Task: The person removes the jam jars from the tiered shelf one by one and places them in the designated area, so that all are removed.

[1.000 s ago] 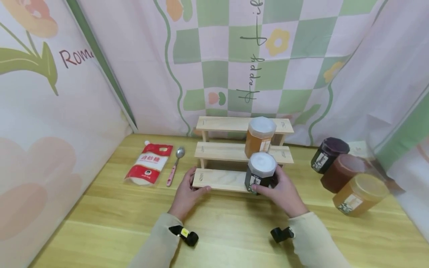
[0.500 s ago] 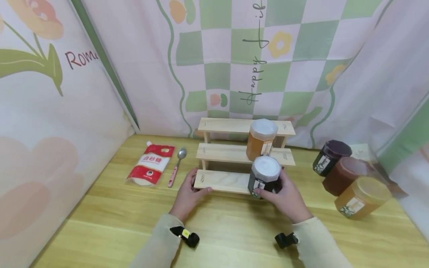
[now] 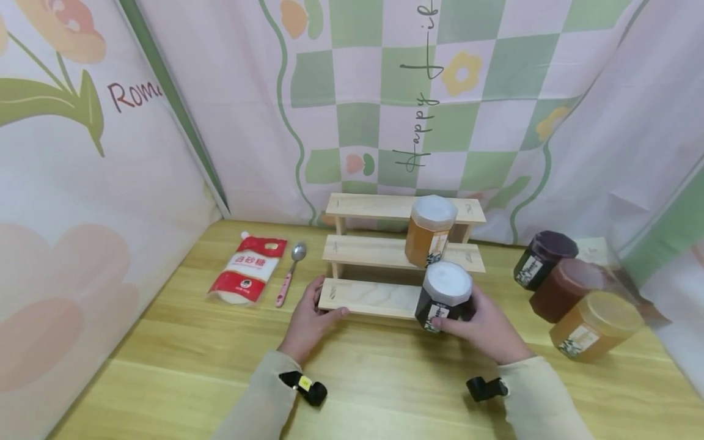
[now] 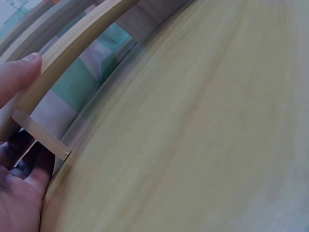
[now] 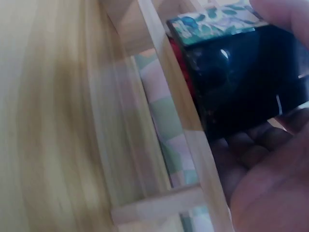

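A three-tier wooden rack (image 3: 371, 298) stands on the table against the cloth backdrop. My left hand (image 3: 307, 321) grips the left end of its lowest board, thumb at the front edge and fingers around the end, as the left wrist view also shows. My right hand (image 3: 492, 327) holds a dark octagonal jar (image 3: 447, 286) with a whitish lid, thumb on its label. This jar is at the right end of the lowest board; in the right wrist view its base is close along the board's edge, contact unclear. An amber jar (image 3: 426, 241) with a whitish lid stands on the middle tier.
Right of the rack stand a dark purple jar (image 3: 544, 260), a reddish-brown jar (image 3: 566, 290) and a yellow jar (image 3: 594, 327). To the left lie a red-and-white sugar bag (image 3: 247, 269) and a spoon (image 3: 291, 275) with a pink handle.
My right hand has shifted the dark jar to the right and slightly nearer along the lowest board. My left hand keeps its grip on the rack. The view has shifted slightly.
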`<state>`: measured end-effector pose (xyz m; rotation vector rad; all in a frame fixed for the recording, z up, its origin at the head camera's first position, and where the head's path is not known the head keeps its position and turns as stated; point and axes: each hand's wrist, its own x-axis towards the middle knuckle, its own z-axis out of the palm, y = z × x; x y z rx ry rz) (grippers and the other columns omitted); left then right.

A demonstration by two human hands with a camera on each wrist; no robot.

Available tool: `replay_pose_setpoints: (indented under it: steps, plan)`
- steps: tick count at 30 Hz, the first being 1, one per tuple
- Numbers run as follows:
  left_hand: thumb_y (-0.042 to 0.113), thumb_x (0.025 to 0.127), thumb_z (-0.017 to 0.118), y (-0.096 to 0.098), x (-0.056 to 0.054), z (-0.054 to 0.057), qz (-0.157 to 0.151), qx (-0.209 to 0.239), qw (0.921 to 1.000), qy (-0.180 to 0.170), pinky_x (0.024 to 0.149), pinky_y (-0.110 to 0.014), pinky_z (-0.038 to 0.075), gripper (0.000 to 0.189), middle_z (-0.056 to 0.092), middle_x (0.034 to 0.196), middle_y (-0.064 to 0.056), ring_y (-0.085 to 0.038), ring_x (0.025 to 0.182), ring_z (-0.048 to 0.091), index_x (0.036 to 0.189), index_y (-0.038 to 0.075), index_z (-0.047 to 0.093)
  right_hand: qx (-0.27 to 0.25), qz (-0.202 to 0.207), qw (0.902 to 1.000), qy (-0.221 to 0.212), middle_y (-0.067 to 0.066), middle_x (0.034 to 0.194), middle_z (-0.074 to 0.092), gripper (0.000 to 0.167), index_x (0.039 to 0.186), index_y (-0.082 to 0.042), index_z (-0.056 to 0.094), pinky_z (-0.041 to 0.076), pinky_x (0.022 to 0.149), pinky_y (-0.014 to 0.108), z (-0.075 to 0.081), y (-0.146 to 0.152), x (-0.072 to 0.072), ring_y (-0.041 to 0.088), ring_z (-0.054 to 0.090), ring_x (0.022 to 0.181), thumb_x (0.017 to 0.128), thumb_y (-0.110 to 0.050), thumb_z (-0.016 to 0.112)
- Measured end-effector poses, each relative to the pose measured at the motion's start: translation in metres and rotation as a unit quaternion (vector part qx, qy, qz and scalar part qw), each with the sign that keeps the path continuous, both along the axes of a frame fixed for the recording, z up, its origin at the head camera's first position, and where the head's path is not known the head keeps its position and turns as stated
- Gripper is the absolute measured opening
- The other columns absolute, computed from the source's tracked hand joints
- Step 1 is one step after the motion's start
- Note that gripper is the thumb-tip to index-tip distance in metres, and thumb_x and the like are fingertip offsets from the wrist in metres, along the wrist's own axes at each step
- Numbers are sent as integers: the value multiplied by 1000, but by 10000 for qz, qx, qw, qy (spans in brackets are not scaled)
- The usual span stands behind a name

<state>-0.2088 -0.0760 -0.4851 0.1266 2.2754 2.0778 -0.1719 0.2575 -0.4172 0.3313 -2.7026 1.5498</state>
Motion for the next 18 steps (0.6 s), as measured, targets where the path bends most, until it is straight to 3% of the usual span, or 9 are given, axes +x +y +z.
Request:
replay_pose_setpoints:
  steps: [13,18]
  plan:
    - [20,83,84,-1,-1,-1,-16,-31,10000,4,114,-45,38,96,44,155,-11,-27,138,46,159,10,25,358,156,9992,24,27,136,56,94,149,3,36,45,102,60,4,21,1,44,56,121,77,-27,88]
    - [19,84,83,0,0,0,-32,-28,10000,-3,114,-45,37,96,42,156,-11,-27,139,44,159,10,24,366,298,9989,9,29,138,53,94,150,5,34,41,104,62,7,29,2,49,52,126,78,-23,87]
